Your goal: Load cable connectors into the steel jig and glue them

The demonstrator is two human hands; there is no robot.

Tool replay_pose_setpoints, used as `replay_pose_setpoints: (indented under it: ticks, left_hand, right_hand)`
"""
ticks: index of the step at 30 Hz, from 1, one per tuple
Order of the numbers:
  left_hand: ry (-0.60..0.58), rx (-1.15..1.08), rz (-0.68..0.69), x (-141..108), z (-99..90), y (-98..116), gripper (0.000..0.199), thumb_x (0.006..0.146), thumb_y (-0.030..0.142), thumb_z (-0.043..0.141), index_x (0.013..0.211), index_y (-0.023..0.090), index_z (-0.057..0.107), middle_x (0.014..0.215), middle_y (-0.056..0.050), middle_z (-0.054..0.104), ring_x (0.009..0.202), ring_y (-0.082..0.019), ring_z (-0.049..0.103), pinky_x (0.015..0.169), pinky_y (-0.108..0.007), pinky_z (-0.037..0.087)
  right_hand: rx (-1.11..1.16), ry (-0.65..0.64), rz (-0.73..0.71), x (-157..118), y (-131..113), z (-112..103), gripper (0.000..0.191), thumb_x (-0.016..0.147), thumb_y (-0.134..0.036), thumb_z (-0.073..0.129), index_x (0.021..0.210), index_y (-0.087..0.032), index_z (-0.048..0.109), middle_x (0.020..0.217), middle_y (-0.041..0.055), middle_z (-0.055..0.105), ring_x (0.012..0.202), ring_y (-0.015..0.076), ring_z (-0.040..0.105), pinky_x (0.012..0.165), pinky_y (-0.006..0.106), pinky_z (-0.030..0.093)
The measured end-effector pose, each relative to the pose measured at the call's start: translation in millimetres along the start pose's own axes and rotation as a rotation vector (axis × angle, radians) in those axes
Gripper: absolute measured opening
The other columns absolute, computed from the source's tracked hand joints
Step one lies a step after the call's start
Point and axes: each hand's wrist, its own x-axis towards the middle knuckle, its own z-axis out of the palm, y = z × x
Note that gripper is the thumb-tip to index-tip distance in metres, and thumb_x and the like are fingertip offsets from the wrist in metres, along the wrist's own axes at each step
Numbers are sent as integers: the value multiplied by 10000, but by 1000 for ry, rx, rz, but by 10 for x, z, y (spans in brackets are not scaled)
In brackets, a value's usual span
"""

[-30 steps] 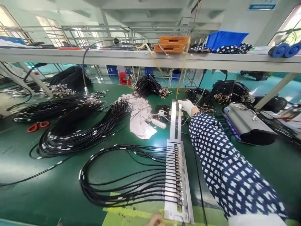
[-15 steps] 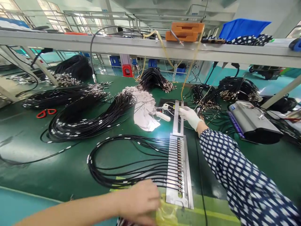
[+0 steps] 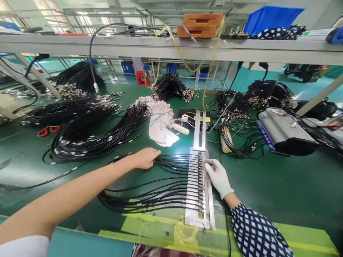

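A slotted metal fixture [image 3: 190,185] lies upright in the view on the green bench, with a row of cable connectors [image 3: 200,178] along it. Black cables [image 3: 158,181] run leftward from its slots and bend into a loop. Bare and closed, my left hand [image 3: 146,158] grips the upper cables a short way left of the fixture. My right hand [image 3: 218,176], in a white glove, is at the fixture's right side, thumb and fingers pinched together beside the upper connectors. What lies between those fingertips is hidden. A slotted metal bar [image 3: 197,130] extends from the fixture's far end.
Cable bundles [image 3: 107,137] cover the bench's left side, near red-handled scissors [image 3: 48,131]. A white cloth [image 3: 160,125] and a black box [image 3: 184,116] lie beyond the fixture. At right stands a grey machine [image 3: 285,130]. A shelf [image 3: 134,48] crosses above the bench.
My left hand has moved up and away from the near edge onto the upper cables. My right hand has left the slotted bar and come down to the fixture's right side. The view has shifted slightly.
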Motion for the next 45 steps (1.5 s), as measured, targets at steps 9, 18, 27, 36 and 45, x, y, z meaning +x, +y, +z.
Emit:
replay_pose_setpoints:
  ticks: [9, 18, 27, 36, 45]
  left_hand:
    - [-354, -288, -48, 173, -470, -37, 131, 713, 310, 543, 674, 185, 549, 705, -40, 632, 649, -212, 609, 612, -302, 465]
    - [-214, -703, -28, 74, -909, 114, 602, 858, 691, 461, 913, 139, 696, 718, -25, 604, 566, -108, 438, 513, -216, 297]
    - [-223, -437, -85, -49, -95, -278, 578, 874, 704, 373, 744, 182, 584, 788, -71, 677, 751, -217, 604, 712, -300, 422]
    - [-288, -476, -88, -157, -134, -434, 656, 888, 760, 242, 817, 188, 556, 699, -28, 605, 665, -182, 576, 648, -275, 469]
    - [86, -180, -118, -356, -130, 41, 447, 911, 496, 497, 1213, 173, 560, 1237, -150, 579, 1191, -330, 503, 1022, -456, 373]
  right_hand:
    - [-104, 33, -98, 32, 42, 24, 233, 918, -358, 503, 1037, -223, 652, 1200, 112, 620, 1130, 272, 594, 999, 472, 494]
    - [-325, 19, -261, 27, 91, 66, 382, 957, -273, 376, 1307, -237, 528, 1356, 118, 538, 1302, 263, 489, 1141, 522, 385]
    - [-364, 13, -238, 28, 68, 61, 420, 952, -276, 374, 1351, -203, 484, 1366, 136, 533, 1299, 271, 485, 1140, 526, 380]
    - [-358, 1, -228, 35, 28, 47, 402, 942, -273, 380, 1317, -214, 513, 1354, 131, 544, 1290, 278, 490, 1133, 539, 381]
    - [-356, -14, -218, 22, -23, 32, 378, 950, -281, 370, 1282, -207, 535, 1355, 134, 539, 1295, 274, 484, 1129, 520, 385]
